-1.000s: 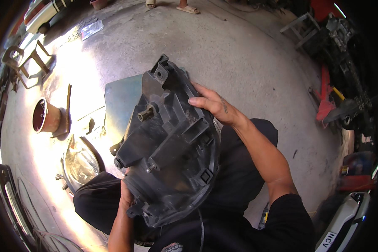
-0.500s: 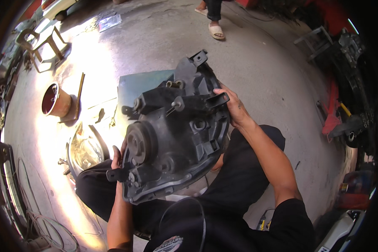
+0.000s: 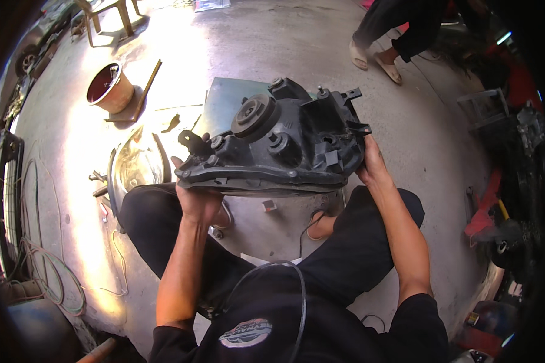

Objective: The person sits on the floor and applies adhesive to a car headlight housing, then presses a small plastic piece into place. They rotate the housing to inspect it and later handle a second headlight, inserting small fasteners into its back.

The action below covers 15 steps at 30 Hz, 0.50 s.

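Observation:
A car headlight (image 3: 297, 139) is held up above my knees, its black plastic back housing with a round cap and mounting tabs facing me. My left hand (image 3: 198, 196) grips its left end from below, fingers wrapped round the corner near a tab. At the opposite end my right hand (image 3: 372, 162) clasps the right side, with most of its fingers hidden behind the housing. The lens side is turned away. Beyond it, a flat greenish panel (image 3: 224, 100) lies on the floor, partly covered by the headlight.
Left of my knee rests another headlight (image 3: 140, 163), clear lens up. Farther off stand a bucket (image 3: 116, 94) beside a brown angled bar (image 3: 145, 94), and a chair (image 3: 112, 13). Cables (image 3: 48, 272) coil at lower left. A person in sandals (image 3: 387, 65) is at the far right.
Both hands have tilted and turned the headlight so it lies more level, its lower edge now running across. The view has shifted, and the other person appears farther right.

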Motion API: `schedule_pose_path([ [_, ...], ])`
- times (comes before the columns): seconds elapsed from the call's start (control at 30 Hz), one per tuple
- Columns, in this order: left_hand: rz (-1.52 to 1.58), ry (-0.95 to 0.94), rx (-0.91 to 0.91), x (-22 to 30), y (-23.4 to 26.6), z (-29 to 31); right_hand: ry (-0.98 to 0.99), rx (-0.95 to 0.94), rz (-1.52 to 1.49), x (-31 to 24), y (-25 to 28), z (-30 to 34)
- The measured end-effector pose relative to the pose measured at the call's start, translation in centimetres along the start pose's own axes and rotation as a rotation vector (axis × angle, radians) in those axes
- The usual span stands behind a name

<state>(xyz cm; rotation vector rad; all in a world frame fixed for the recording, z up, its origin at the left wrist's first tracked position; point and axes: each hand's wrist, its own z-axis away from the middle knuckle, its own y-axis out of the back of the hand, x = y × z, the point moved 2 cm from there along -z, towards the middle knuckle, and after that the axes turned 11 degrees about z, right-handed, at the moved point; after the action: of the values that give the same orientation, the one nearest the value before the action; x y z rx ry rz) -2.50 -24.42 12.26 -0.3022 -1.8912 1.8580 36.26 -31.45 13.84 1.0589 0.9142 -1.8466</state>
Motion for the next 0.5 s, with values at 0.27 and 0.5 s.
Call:
schedule_pose_path([
  [0.27, -0.035, -0.117, 0.295, -1.0, -1.4, 0.0, -0.16, 0.119, 0.091, 1.0, 0.6, -0.5],
  [0.5, -0.015, -0.137, 0.236, -0.1, 0.5, 0.3, -0.072, 0.139, 0.17, 1.7, 0.3, -1.1],
])
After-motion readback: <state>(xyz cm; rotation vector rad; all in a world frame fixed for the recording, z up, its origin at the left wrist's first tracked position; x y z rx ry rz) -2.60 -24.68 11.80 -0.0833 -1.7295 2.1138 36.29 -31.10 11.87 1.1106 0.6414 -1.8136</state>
